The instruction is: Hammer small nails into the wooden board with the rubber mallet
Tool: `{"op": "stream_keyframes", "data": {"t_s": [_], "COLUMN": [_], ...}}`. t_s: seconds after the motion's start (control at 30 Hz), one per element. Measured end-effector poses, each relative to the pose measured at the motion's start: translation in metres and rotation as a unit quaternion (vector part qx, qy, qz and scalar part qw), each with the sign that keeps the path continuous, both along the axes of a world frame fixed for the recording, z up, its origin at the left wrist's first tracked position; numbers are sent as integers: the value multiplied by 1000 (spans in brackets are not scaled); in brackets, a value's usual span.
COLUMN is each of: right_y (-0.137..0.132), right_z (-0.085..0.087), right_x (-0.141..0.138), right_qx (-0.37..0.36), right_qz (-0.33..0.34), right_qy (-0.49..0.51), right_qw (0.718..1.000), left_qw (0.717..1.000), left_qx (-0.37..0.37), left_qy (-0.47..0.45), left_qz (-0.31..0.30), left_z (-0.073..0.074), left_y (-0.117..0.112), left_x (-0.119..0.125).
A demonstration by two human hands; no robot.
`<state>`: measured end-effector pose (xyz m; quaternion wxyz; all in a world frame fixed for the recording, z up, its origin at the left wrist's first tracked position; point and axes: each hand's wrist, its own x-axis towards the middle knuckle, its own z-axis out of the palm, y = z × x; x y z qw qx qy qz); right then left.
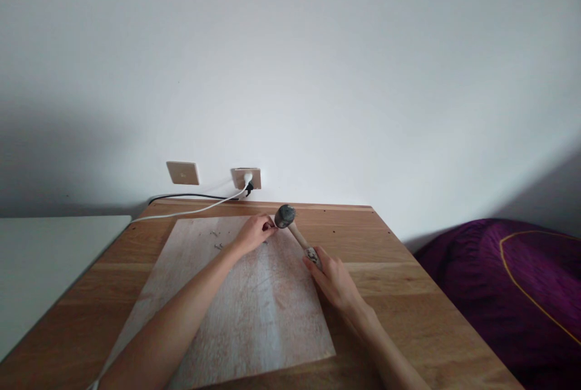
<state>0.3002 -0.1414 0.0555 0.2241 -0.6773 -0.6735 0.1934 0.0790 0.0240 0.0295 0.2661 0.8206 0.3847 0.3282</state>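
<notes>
A mallet (285,217) with a dark, rounded head and a pale handle is in my right hand (333,278), whose fingers wrap round the handle's near end. Its head hovers at the far right corner of a whitish, worn board (245,317). Right beside that head, my left hand (254,232) is closed in a pinch over the board's far edge. Whatever its fingertips grip is too small to make out. Several small metal pieces, which look like screws or nails (218,246), lie on the board near my left wrist.
Beneath the board is a wooden table (390,299), its far edge against a white wall. A white cable (195,212) runs from a wall socket (254,177) across the table's far left corner. A white surface (54,269) adjoins on the left; purple fabric (476,281) bulges on the right.
</notes>
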Motion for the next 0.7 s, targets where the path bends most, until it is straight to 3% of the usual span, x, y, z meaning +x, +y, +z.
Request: {"op": "stream_keyframes", "data": {"t_s": [0.5, 0.7], "right_y": [-2, -2], "right_z": [6, 4], "right_x": [-2, -2], "right_qx": [6, 9], "right_qz": [4, 27], "right_qy": [28, 33], "right_qw": [1000, 999], "left_qw": [999, 999], "left_qx": [16, 32], "left_qy": [8, -11], "left_qz": [-42, 11], "left_z": [1, -4], "left_y": [0, -1], "left_x": [0, -1]}}
